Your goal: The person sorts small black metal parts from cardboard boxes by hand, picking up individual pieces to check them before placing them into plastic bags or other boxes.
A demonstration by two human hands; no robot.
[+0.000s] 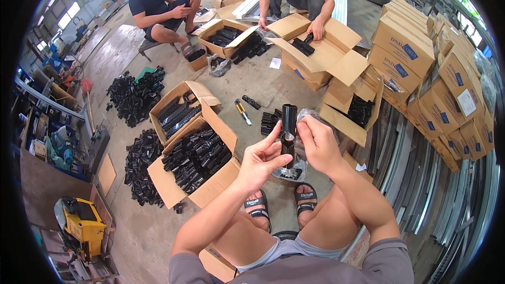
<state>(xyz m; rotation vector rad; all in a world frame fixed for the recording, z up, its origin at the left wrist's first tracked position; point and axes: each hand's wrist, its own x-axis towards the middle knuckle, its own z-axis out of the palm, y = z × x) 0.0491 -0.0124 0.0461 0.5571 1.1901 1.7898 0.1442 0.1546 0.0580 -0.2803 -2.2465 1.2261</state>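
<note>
Over the space between my knees, my left hand (261, 156) is closed on a glossy black tube-shaped part (289, 121), which stands upright with thumb and forefinger against its side. My right hand (319, 141) is just right of the tube, thumb and fingertips pinched together; whatever is between them is too small to make out. Below the hands, a clear plastic bag (298, 172) with small black pieces lies by my feet. A cluster of black parts (269, 122) is on the floor just beyond my left hand.
Two open cartons (229, 123) of black parts stand left, beside loose piles (138, 94). A yellow-handled utility knife (242, 111) lies ahead. Two co-workers sit beyond, one with a hand (316, 29) in an open carton. Stacked boxes (402, 47) and metal profiles (405, 168) line the right.
</note>
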